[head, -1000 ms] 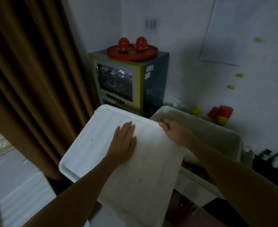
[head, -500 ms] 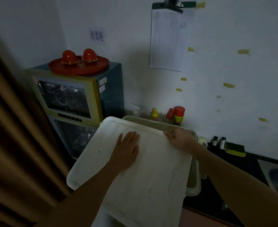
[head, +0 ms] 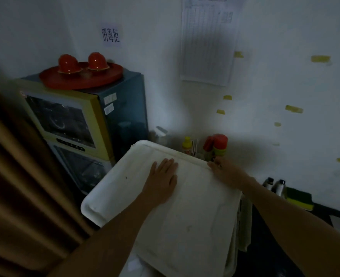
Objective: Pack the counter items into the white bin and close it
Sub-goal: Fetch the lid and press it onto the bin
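Observation:
A large white lid (head: 185, 212) lies over the white bin (head: 245, 222), of which only the right wall shows beneath it. The lid overhangs to the left, its left corner past the bin. My left hand (head: 162, 181) rests flat on top of the lid with straight fingers. My right hand (head: 224, 171) grips the lid's far edge near its right corner, fingers curled over the rim. The bin's contents are hidden.
A yellow-framed steriliser cabinet (head: 81, 120) with a red tray (head: 81, 76) on top stands at the left. Yellow bottle (head: 186, 145) and red-capped cans (head: 217, 145) stand by the wall. Two small bottles (head: 274, 183) and a sponge (head: 300, 198) sit on the dark counter at right. A brown curtain (head: 15, 186) hangs left.
The lid has swung to the right and come down over the bin, which was open a second ago. Both hands kept their places on the lid.

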Action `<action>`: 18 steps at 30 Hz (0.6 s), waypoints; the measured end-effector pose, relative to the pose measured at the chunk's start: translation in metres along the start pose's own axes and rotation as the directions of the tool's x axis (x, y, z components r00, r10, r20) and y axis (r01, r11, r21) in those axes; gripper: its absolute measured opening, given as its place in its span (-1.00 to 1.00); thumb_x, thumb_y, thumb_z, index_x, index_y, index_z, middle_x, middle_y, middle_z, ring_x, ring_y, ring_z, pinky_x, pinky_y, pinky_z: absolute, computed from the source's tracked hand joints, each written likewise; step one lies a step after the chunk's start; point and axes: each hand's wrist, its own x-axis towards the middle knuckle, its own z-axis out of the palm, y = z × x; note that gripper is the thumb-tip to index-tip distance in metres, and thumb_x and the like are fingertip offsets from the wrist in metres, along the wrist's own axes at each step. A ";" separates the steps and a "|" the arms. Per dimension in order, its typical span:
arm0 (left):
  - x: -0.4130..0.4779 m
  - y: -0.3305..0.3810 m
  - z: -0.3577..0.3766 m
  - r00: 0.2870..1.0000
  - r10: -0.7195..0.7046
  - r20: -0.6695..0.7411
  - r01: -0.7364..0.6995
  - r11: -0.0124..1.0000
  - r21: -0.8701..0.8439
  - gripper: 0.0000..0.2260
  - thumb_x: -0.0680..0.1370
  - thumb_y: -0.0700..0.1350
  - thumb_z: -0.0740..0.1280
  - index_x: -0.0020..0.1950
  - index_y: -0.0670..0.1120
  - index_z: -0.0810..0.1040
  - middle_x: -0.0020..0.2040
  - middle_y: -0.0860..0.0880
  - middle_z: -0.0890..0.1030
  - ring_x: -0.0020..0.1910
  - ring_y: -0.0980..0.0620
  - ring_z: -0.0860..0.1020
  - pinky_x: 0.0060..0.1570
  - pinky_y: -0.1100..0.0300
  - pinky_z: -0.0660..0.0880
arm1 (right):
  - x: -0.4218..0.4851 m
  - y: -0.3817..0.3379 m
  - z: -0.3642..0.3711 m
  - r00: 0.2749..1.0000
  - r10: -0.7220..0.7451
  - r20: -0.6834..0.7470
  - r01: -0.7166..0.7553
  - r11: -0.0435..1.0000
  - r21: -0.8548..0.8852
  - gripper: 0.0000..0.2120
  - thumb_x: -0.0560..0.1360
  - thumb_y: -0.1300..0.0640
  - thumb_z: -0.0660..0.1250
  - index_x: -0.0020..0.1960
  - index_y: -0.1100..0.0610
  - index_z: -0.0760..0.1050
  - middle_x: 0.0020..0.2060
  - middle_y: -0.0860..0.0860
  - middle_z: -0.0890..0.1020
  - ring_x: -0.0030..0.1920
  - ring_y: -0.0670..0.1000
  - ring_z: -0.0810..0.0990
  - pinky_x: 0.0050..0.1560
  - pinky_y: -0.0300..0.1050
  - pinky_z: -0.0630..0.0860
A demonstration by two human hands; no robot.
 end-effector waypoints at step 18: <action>0.022 0.028 0.033 0.992 -0.099 0.079 0.097 0.995 0.036 -0.49 0.65 0.10 -0.06 0.58 -0.02 0.04 0.59 -0.02 0.04 0.57 0.05 -0.07 0.54 -0.02 -0.15 | 0.049 0.049 0.002 0.975 -0.194 0.106 0.218 0.924 -0.314 -0.66 0.57 -0.16 0.19 -0.27 0.02 0.38 -0.36 -0.08 0.36 -0.29 -0.01 0.42 -0.33 -0.14 0.30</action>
